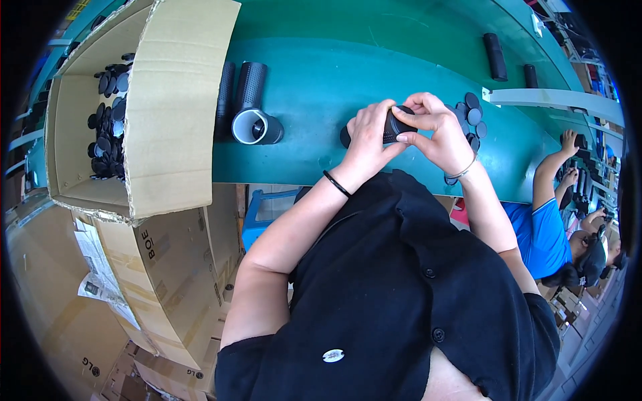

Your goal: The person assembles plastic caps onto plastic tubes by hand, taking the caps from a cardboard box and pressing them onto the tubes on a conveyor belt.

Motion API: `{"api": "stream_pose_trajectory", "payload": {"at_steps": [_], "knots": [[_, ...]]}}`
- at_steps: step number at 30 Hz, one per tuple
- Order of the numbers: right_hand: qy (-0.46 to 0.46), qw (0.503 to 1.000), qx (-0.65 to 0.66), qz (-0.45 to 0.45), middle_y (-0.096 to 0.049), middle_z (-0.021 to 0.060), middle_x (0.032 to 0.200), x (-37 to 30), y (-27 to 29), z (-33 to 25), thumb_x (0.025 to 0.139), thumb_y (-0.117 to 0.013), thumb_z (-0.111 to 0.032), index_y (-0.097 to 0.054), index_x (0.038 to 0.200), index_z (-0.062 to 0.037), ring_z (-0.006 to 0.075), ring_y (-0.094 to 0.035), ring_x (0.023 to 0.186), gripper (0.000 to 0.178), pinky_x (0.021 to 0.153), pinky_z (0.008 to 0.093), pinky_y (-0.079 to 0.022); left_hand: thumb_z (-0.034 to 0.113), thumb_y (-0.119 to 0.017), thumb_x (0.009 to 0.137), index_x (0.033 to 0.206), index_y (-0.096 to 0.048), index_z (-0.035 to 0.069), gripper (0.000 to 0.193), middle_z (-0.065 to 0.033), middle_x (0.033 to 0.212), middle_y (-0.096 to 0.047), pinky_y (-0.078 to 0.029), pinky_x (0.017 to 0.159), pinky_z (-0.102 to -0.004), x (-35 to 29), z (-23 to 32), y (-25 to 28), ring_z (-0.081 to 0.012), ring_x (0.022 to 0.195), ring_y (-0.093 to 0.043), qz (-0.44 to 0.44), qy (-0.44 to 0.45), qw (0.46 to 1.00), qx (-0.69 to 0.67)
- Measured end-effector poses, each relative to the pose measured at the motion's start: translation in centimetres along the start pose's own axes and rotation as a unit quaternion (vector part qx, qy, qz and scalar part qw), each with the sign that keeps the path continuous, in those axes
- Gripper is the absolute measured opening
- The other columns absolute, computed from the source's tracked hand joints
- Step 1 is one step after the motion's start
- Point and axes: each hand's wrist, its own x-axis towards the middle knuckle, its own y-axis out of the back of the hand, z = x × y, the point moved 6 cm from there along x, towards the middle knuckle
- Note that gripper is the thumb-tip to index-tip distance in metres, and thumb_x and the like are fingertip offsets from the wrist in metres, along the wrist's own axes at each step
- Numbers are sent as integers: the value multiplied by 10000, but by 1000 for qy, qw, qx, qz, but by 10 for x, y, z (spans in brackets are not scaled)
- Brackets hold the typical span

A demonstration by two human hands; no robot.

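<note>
The left hand (367,139) is wrapping around a black perforated cylinder (392,128) while the right hand (443,136) is gripping its right end, near the front edge of a green tabletop (314,80). Black discs (474,116) are lying beside the right hand; dark tubes (251,85) are resting farther left, near an open cardboard box (175,113). Well apart, a blue-shirted co-worker (540,237) is reaching forward.

The head-worn fisheye looks down from nearby on the left hand (366,138) and right hand (440,134).
</note>
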Motion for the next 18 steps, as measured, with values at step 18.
{"api": "stream_pose_trajectory", "payload": {"at_steps": [18], "knots": [[51,997,45,-19,-556,83,1096,-3,-12,13,644,-783,-106,-680,1100,-72,216,-536,1012,468,892,334,-462,409,-710,739,1204,-464,86,618,-121,1141,-529,-348,910,-431,0,-3,16,-307,1055,-497,-49,-20,994,-100]]}}
